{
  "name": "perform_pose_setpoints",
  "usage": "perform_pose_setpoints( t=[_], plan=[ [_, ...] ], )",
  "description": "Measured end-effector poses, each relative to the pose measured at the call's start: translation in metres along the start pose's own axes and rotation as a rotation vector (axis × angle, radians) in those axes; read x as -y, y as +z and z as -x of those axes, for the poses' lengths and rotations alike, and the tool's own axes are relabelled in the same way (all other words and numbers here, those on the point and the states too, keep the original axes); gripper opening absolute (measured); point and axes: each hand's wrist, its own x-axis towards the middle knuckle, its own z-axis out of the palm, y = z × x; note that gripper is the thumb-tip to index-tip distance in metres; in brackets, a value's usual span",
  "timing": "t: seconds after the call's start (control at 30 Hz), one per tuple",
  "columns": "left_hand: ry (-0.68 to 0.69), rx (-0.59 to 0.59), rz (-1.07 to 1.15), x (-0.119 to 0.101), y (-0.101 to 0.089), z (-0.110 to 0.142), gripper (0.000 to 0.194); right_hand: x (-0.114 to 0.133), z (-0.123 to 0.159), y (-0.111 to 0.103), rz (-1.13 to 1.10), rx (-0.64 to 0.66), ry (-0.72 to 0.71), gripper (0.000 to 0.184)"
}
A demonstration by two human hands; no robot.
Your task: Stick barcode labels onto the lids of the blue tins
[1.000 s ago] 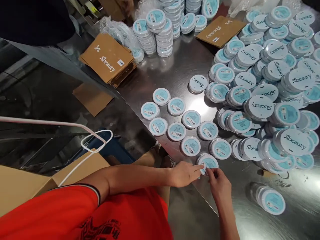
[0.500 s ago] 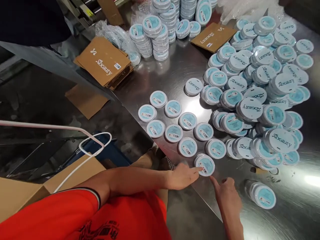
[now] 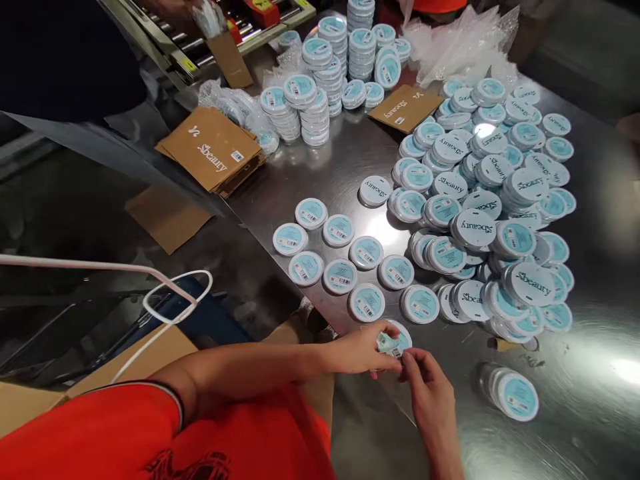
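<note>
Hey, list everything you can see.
Table: one, grey metal, centre and right
Tins: dozens, white and blue, on table
Cardboard: several pieces, brown, on table and below left
Bubble wrap: uncounted, clear, far side
Conveyor: one, grey, top
Box: one, brown, lower left
Cable: one, white, left
Blue object: one, lower left
Other people: at least two, dark and red clothing, top
Shirt: one, red, bottom left
Left hand: one, bare, at nearest tin
Right hand: one, bare, beside it

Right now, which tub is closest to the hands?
The tub partly hidden by the left hand, with the right hand beside it. No hand covers any other.
</note>
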Motion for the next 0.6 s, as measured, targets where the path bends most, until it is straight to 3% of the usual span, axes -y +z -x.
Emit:
perform_pose_setpoints(
  t=[0.13, 0.23, 0.37, 0.47, 0.6],
  plan=[
    [-0.038, -0.054, -0.010, -0.007, 0.000, -0.008, 0.021, 0.002, 0.000, 0.001, 0.010, -0.011, -0.010, 0.044],
    [-0.022, -0.127, -0.013, -0.004, 0.001, -0.015, 0.026, 0.004, 0.000, 0.001, -0.001, -0.031, -0.032, 0.043],
    [-0.032, -0.135, 0.002, 0.001, 0.001, -0.022, 0.037, 0.001, -0.005, -0.001, -0.010, -0.041, -0.065, 0.042],
    [-0.072, -0.105, 0.024, 0.001, -0.001, -0.026, 0.041, 0.001, -0.009, -0.001, 0.012, -0.059, -0.081, 0.043],
    [-0.139, -0.035, -0.046, -0.009, -0.003, -0.029, 0.031, -0.001, -0.025, -0.010, 0.043, -0.125, -0.040, 0.045]
  ],
)
